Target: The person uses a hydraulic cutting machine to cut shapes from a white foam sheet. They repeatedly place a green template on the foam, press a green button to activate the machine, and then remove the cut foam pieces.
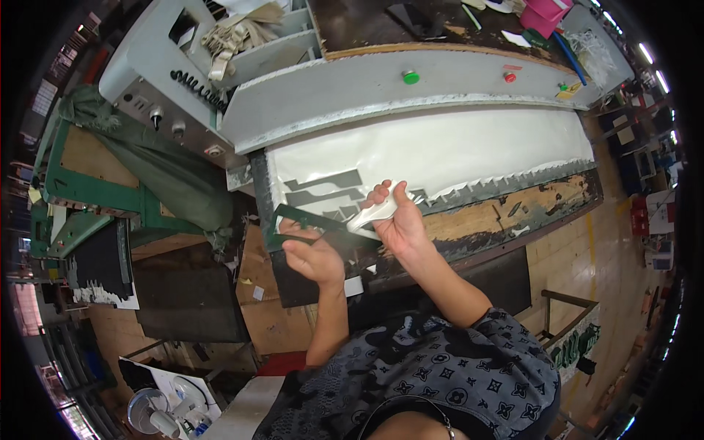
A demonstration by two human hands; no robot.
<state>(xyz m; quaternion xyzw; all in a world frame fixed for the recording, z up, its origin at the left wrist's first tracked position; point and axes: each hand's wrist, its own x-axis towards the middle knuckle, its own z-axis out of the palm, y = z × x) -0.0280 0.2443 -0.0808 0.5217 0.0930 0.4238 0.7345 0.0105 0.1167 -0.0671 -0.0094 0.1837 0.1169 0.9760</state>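
My left hand (317, 258) is closed around a dark green cutting die (287, 217), a long narrow metal frame slanting across the near left part of the press bed. Just right of it, my right hand (400, 226) grips white cut pieces (366, 218) between thumb and fingers, over the near edge of the sheet. How many pieces there are, I cannot tell. Beyond both hands a white sheet (440, 147) covers the bed. Grey gaps (326, 188) show where shapes are cut out of it, and its near edge is jagged.
A grey press beam (330, 95) with a green button (411, 77) and a red button (510, 77) spans the bed's far side. Worn wood (506, 209) forms the near edge. Fabric strips (238, 37) lie in a tray at upper left. A green machine (95, 169) stands left.
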